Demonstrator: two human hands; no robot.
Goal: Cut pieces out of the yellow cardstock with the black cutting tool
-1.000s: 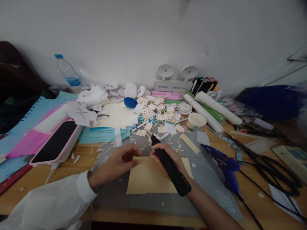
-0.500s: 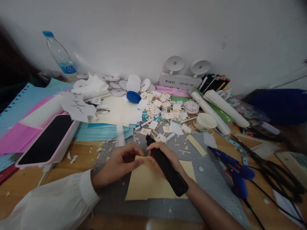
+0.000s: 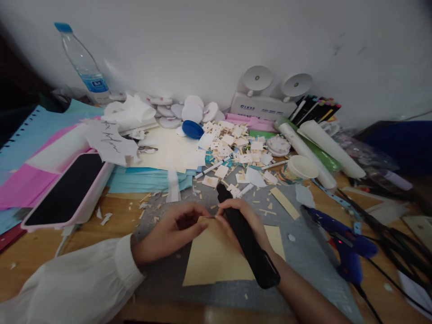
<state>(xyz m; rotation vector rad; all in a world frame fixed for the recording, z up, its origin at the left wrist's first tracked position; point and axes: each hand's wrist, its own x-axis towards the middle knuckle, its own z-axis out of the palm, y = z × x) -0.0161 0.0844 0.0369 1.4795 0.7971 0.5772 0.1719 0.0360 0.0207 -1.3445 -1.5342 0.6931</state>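
A sheet of yellow paper (image 3: 216,256) lies on the grey mat (image 3: 162,288) in front of me. My left hand (image 3: 175,229) pinches its upper left corner between thumb and fingers. In my right hand (image 3: 246,220) is a black tool (image 3: 248,238), held slantwise with its narrow tip pointing up and away. The fingertips of that hand meet at the paper's top edge, near my left fingertips. Whether they also pinch the paper is hard to make out.
Small cream paper pieces (image 3: 232,144) are heaped behind my hands, beside a paper cup (image 3: 302,168). A blue glue gun (image 3: 344,243) and black scissors (image 3: 398,247) lie right. A phone (image 3: 67,191) lies left, and a bottle (image 3: 84,67) stands behind.
The camera view has shifted slightly, so most things appear further right. Both hands keep nearly the same pose at the paper's top edge, with the black tool still in my right hand.
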